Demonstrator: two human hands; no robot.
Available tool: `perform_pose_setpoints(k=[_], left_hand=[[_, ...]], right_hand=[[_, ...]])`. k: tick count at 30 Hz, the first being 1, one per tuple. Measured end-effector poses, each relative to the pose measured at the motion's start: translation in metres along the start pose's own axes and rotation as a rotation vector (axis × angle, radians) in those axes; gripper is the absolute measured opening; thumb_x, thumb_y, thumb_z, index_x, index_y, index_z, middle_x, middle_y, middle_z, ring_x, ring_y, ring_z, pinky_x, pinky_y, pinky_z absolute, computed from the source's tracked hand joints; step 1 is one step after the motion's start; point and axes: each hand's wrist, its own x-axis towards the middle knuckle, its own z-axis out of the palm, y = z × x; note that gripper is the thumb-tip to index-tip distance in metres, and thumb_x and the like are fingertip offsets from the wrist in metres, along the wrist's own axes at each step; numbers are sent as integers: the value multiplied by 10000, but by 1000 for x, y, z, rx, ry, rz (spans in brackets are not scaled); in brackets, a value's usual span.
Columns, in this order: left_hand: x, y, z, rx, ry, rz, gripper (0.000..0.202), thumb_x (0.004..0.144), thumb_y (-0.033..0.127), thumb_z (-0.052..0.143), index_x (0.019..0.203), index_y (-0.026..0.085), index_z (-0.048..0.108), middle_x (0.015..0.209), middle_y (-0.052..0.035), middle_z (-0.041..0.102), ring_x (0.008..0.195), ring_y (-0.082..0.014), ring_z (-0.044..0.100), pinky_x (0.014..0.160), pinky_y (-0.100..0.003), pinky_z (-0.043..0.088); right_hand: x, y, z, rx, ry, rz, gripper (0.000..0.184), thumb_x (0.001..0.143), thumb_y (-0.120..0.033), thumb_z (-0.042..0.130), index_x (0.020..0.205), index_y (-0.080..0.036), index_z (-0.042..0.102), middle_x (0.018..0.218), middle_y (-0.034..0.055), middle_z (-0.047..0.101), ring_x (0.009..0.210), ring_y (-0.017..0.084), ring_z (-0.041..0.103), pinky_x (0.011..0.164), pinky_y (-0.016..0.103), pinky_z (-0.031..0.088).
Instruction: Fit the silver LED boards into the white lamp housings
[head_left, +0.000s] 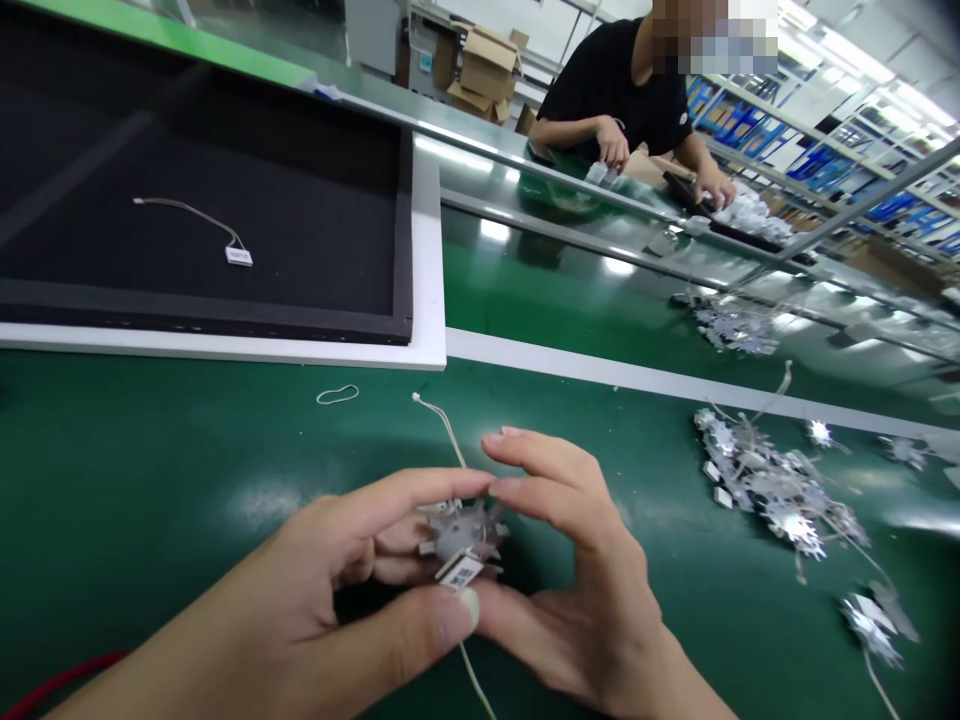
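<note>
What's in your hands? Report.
Left hand pinching foil ornament with barcode tag. Right hand cupped at it, contact unclear. Ornament pile off right, not touching.

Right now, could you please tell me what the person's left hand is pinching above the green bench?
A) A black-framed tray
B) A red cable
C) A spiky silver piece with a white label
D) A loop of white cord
C: the spiky silver piece with its white label sits pinched in the left hand, while the right hand curves close beside it.
</note>
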Motion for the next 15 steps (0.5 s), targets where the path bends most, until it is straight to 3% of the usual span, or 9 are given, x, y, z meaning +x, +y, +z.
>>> perform_pose_setpoints(k=[2,4,7,9,11,13,15], left_hand=[[2,2,1,-55,-56,9,533,903,635,853,1359,383,746,1130,19,836,1014,-202,803,940,-213,653],[2,6,0,-154,-122,34,399,948,574,844,1308,417,775,1036,52,848,983,-170,814,882,-166,647],[1,13,-4,-216,-182,54,322,971,568,836,1264,442,801,985,73,856,959,-132,820,879,-125,628],[1,15,-9,-175,-196,34,382,972,605,816,1315,441,780,979,71,860,930,-120,820,903,-128,625],[3,13,-14,-121,-242,38,461,982,649,779,1384,426,743,959,60,860,914,-133,822,920,-163,638],[5,8,-18,-73,-296,65,506,987,673,761,1417,408,724,985,41,861,913,-166,827,917,-213,658],[5,4,-19,-49,-307,63,534,977,684,766,1422,393,718,975,22,860,943,-204,829,933,-262,665]], right_hand=[[-5,1,0,96,-47,27,681,940,-359,876,1511,-255,519,1419,134,729,1329,318,707,1187,498,535],[-9,1,-2,203,-107,88,785,954,-440,861,1603,-271,451,1460,108,712,1410,320,657,1321,534,391],[-13,-2,-9,314,-187,200,652,1047,-506,726,1613,-319,464,1472,67,705,1407,308,659,1379,586,264],[-14,-6,-14,339,-203,240,515,1105,-416,641,1595,-344,497,1422,45,730,1295,276,724,1369,593,297],[-14,-9,-18,311,-183,281,457,1121,-341,607,1571,-371,535,1382,25,747,1214,237,750,1318,506,428],[-14,-12,-21,265,-162,341,423,1120,-344,608,1536,-405,576,1336,8,760,1161,204,754,1140,339,601],[-14,-14,-21,241,-154,373,402,1114,-340,617,1507,-424,601,1261,4,771,1044,170,763,911,213,661]])
